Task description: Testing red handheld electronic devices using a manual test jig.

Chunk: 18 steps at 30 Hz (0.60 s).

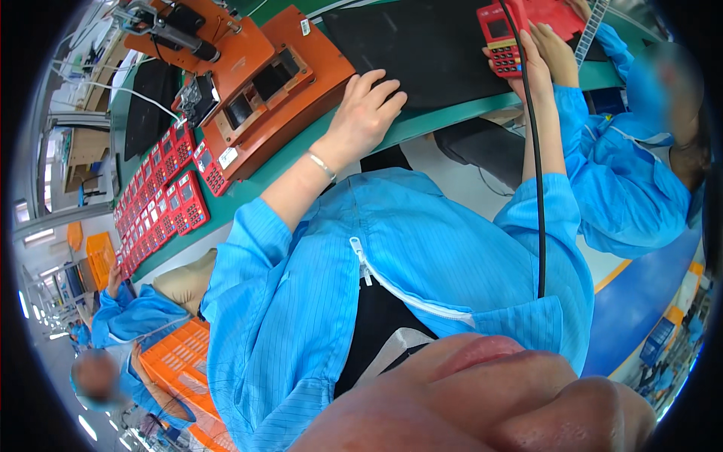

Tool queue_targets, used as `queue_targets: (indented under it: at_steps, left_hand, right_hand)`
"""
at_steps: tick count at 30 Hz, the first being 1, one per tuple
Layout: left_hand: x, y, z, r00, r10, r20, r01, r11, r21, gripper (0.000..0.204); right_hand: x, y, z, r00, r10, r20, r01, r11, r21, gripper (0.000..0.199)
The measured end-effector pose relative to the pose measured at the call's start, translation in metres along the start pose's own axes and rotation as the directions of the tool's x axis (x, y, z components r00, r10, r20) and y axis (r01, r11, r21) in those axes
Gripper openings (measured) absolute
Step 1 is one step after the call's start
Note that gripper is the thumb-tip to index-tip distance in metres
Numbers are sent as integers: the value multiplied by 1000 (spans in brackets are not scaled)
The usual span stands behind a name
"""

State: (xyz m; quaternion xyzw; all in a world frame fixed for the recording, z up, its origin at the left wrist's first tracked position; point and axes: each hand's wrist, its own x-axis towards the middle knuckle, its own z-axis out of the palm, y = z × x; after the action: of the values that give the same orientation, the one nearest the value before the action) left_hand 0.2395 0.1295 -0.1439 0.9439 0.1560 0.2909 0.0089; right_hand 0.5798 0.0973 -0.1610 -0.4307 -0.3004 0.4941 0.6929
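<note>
My left hand (367, 108) lies flat with fingers apart on the edge of a black belt (422, 45), just right of an orange fixture (275, 90); it holds nothing. A thin bracelet sits on that wrist. My right hand (527, 64) reaches up to a red handheld terminal with a keypad (498, 34) and grips its lower side. A co-worker's hand (559, 47) in a blue sleeve touches the same terminal from the right. A black cable (536, 166) hangs down along my right forearm.
Rows of several red keypad terminals (162, 200) lie along the green bench (248, 188) at left. A second orange fixture with a black tool (181, 34) stands farther back. Orange crates (177, 361) and other blue-coated people are at lower left.
</note>
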Motion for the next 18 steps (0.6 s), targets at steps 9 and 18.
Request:
queue_targets:
  at_steps: [9, 18]
  left_hand:
    - [9, 7, 21, 955, -97, 281, 64, 990, 125, 32]
    - [-25, 36, -24, 939, -142, 313, 225, 943, -247, 34]
  right_hand:
    - [42, 31, 61, 936, 324, 138, -342, 931, 130, 59]
    - [41, 16, 63, 928, 373, -3, -373, 928, 6, 53]
